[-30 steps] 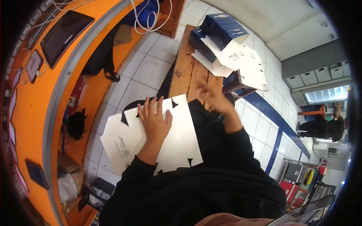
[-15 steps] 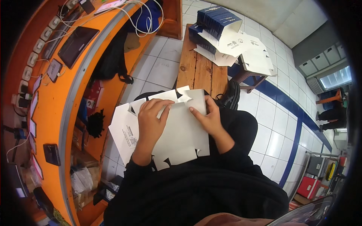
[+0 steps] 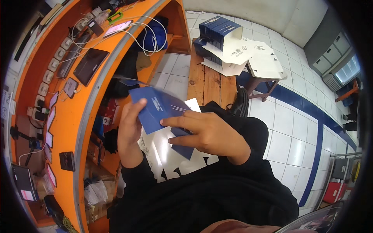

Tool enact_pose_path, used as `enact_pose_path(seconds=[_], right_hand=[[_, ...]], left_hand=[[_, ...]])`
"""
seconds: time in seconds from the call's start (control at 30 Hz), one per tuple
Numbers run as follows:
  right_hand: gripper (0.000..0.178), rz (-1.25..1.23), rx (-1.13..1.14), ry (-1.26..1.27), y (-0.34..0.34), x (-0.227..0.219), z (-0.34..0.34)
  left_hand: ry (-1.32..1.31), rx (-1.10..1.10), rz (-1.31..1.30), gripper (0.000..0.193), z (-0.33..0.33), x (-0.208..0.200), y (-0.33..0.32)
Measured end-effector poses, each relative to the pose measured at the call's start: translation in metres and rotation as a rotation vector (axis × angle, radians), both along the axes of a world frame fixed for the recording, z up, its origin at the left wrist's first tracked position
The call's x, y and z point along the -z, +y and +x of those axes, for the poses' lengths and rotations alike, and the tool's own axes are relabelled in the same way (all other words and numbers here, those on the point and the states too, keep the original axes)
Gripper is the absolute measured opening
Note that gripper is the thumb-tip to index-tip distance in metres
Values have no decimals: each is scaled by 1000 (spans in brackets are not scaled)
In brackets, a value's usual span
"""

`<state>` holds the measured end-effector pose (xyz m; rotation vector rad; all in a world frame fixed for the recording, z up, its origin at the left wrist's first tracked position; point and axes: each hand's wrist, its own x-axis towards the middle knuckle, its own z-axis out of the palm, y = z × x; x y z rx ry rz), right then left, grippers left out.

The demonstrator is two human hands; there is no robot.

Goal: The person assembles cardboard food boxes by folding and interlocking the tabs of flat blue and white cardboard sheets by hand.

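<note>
In the head view, the left hand [image 3: 130, 126], thumb curled over, pinched a creased blue cardboard blank [image 3: 150, 104] at centre; the right hand [image 3: 208, 134], fingers parted, touched its printed face (any grip couldn't be told). White notched cardboard [image 3: 161, 153] lay lower centre.

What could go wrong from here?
1. The blue card might bend in the wrong place: the left hand grips one side while the right hand's fingers rest against it.
2. The white cut-out card on the lap could slip if the legs shift; nothing visible pins it down.
3. The white sheets lying loose on the stool might slide off if it's bumped.
</note>
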<state>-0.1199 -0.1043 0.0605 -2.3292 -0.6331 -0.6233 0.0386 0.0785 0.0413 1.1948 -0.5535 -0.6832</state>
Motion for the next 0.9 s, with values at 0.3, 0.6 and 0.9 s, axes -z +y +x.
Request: enact_pose_path(seconds=[0.3, 0.6, 0.9], right_hand=[[47, 329, 377, -541, -15, 35, -2], [44, 88, 714, -577, -28, 61, 5], [87, 307, 585, -332, -17, 77, 22]], left_hand=[[127, 25, -320, 24, -24, 25, -38], [-237, -54, -91, 22, -58, 15, -79], [-392, -19, -83, 38, -62, 46, -87]])
